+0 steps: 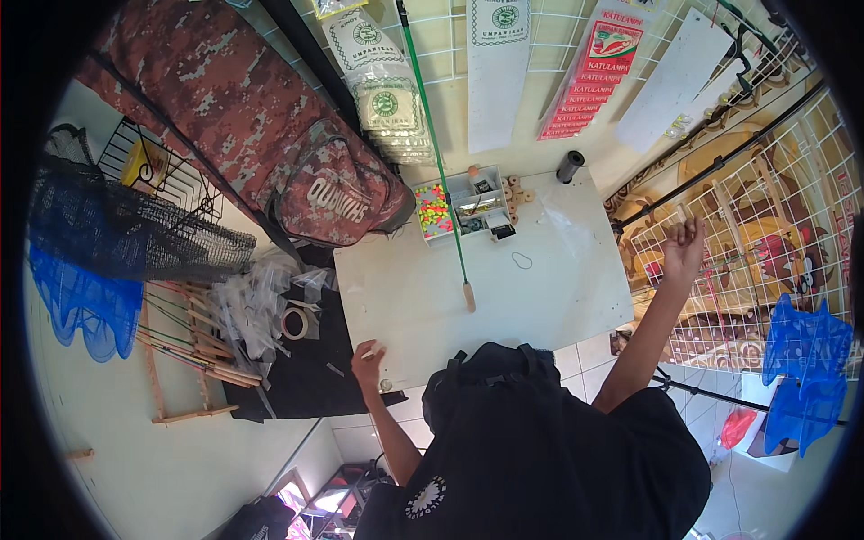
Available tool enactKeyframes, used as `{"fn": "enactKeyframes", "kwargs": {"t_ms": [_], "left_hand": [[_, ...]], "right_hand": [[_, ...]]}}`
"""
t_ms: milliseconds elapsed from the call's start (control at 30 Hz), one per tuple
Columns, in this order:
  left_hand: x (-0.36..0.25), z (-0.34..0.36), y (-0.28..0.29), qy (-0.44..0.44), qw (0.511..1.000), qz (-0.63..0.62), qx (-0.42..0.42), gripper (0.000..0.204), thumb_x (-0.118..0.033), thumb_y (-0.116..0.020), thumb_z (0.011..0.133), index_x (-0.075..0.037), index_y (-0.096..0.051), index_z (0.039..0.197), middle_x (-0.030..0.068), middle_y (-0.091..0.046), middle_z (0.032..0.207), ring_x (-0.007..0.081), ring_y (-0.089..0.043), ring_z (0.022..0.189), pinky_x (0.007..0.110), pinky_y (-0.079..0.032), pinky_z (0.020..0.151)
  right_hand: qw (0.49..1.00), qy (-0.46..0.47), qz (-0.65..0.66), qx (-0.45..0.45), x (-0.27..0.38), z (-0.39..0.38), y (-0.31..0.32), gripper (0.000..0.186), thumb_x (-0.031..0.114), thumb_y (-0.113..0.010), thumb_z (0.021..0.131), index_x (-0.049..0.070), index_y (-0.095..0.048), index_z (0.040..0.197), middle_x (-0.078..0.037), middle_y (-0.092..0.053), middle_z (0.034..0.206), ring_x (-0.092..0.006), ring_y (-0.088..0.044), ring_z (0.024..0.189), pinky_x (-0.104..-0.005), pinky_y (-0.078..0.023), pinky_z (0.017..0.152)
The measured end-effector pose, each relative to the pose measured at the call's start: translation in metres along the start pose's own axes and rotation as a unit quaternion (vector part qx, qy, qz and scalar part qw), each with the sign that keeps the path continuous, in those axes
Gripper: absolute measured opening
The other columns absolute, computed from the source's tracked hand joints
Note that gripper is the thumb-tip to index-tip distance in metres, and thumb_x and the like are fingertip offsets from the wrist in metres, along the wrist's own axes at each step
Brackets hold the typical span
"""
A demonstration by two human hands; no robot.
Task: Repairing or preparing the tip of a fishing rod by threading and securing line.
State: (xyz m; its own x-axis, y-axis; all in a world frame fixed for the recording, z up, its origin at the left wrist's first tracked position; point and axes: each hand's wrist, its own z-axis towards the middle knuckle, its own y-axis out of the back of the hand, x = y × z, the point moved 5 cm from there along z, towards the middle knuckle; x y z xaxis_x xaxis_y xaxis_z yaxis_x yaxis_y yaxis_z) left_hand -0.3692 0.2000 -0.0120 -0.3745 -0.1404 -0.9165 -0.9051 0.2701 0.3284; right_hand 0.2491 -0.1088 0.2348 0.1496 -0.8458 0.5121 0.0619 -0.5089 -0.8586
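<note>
**Hands well apart at opposite sides of the table; grip partly unverified**

The left hand (367, 360) was observed at the lower left edge of the table (558, 301), fingers bent inward. A small pale piece (378, 348) showed at its fingertips, just above the table's lower left corner — whether it was pinched could not be told. The right hand (686, 250) was found right of centre, off the table and in front of a white wire grid (720, 306). Its fingers were curled; whether they gripped anything could not be told.

Between the hands, a green rod (447, 200) ran down from the top of the frame to a wooden handle (469, 298) at mid-table. A dark loop (522, 260) lay to its right. A compartmented box (440, 239) stood at the table's far side — bright pellets (434, 211) filled its left section. A dark cylinder (569, 168) stood farther right. A tape roll (294, 324) lay on black cloth (306, 382), left of the table.
</note>
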Motion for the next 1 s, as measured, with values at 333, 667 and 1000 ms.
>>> {"fn": "enactKeyframes", "kwargs": {"t_ms": [333,667,1000], "left_hand": [[-0.053,-0.022,-0.132,-0.141,0.950,0.245,0.129,0.051,-0.011,-0.085,0.064,-0.012,-0.064,0.110,0.0119,-0.056,0.104,0.0254,-0.062,0.086,0.036,-0.055,0.073],[-0.284,-0.045,-0.094,-0.185,0.981,0.054,0.025,0.029,-0.004,-0.073,0.079,-0.005,-0.066,0.108,0.0109,-0.061,0.104,0.0167,-0.060,0.074,0.029,-0.050,0.067],[-0.335,-0.063,-0.130,-0.320,0.906,-0.147,0.236,0.040,0.002,-0.081,0.069,-0.006,-0.070,0.107,0.0071,-0.065,0.100,0.0110,-0.055,0.076,0.025,-0.046,0.068]], "right_hand": [[0.815,-0.166,-0.476,0.285,-0.130,-0.148,-0.103,0.011,0.007,-0.063,0.090,-0.001,-0.064,0.097,-0.011,-0.072,0.090,-0.0116,-0.066,0.087,-0.0251,-0.048,0.082],[0.774,-0.308,-0.388,0.394,-0.166,-0.208,-0.126,0.014,0.006,-0.065,0.090,-0.001,-0.062,0.101,-0.013,-0.072,0.092,-0.0133,-0.067,0.090,-0.0286,-0.050,0.087],[0.772,-0.347,-0.350,0.400,-0.167,-0.227,-0.127,0.015,0.011,-0.065,0.091,-0.001,-0.061,0.098,-0.009,-0.071,0.092,-0.0092,-0.064,0.089,-0.0265,-0.048,0.082]]}}
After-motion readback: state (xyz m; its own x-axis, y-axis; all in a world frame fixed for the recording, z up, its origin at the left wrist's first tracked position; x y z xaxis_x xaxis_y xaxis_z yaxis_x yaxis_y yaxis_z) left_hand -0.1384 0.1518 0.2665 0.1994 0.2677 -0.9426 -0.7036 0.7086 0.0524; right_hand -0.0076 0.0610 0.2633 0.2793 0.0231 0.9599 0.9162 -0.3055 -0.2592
